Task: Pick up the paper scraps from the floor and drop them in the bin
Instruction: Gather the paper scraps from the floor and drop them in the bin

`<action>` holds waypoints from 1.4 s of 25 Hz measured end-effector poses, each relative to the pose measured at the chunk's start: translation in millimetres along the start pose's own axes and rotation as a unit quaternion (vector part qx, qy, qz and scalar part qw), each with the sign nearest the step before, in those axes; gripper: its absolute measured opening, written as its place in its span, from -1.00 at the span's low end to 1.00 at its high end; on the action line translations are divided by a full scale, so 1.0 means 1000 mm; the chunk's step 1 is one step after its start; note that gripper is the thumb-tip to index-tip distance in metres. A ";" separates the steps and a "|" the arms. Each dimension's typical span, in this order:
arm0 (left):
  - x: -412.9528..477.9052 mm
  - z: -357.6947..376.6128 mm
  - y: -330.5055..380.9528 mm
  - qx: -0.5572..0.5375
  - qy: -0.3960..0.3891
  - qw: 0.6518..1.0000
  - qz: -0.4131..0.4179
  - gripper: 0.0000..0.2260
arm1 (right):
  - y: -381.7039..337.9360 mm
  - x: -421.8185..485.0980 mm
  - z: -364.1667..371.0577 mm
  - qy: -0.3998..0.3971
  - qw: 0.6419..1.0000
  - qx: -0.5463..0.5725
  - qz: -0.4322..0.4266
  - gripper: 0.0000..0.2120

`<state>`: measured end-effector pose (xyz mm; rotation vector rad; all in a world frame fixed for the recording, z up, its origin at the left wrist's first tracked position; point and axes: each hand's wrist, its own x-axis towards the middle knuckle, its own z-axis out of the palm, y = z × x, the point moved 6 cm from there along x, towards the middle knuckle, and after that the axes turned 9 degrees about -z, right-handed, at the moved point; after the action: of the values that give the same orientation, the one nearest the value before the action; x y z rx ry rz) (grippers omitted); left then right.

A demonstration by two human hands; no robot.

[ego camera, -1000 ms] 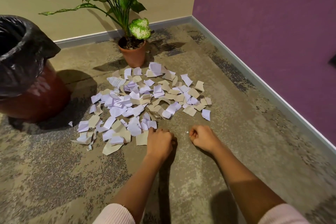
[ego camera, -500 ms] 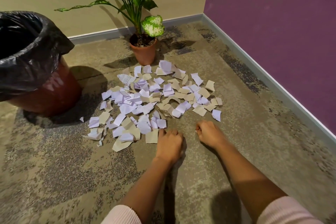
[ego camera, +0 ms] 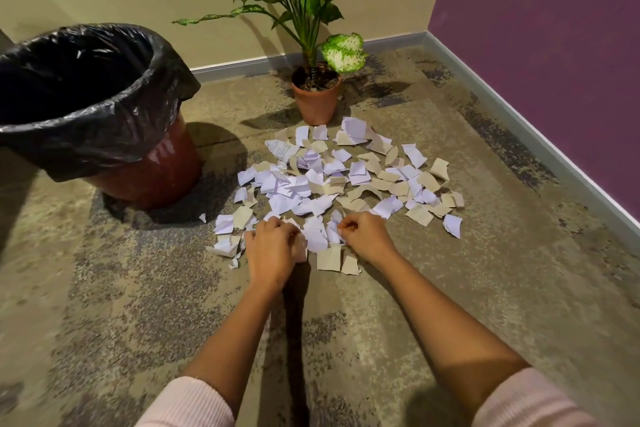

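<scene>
On the floor (ego camera: 502,288) beside the bin (ego camera: 156,166), left hand (ego camera: 273,248) and right hand (ego camera: 367,236) curl fingers into scraps (ego camera: 346,180), hold unclear; loose handfuls may spill.

Curled under, my left hand (ego camera: 273,248) and right hand (ego camera: 367,236) hide whether they grip any paper scraps (ego camera: 287,202); the bin (ego camera: 104,146) is cropped on its left.
</scene>
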<state>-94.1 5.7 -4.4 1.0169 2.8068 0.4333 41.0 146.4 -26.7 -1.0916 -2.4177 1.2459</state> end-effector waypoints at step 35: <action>0.027 0.014 -0.035 -0.068 -0.198 0.978 0.004 -0.79 | -0.042 0.017 0.059 -0.119 0.976 -0.183 -0.002 -0.65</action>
<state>-133.2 0.5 -28.8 0.9627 2.3883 0.3687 -21.9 106.3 -33.2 -1.0742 -2.9158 1.0037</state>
